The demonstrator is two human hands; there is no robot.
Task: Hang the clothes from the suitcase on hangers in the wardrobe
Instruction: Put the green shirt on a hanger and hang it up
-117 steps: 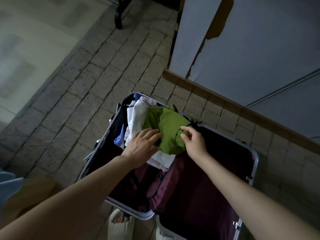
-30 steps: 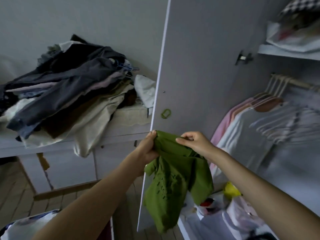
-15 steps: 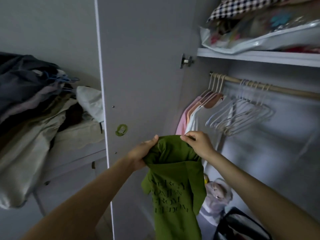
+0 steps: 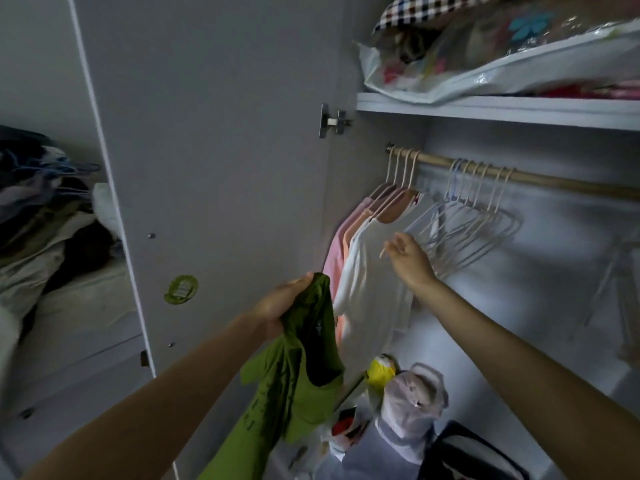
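Two bare hands work at the open wardrobe. Low in the centre, the left hand (image 4: 280, 306) grips a soft, crumpled green T-shirt (image 4: 294, 382) that hangs in limp folds; its dark print cannot be read. Right of centre, the right hand (image 4: 410, 259) is raised with fingers loosely spread, holding nothing, just beside thin pale wire hangers (image 4: 474, 220) on a round wooden rail (image 4: 561, 183). Open room lies beneath them.

Dark print on the green shirt (image 4: 277, 393) — and the round green sticker (image 4: 181, 289) — stays unreadable.
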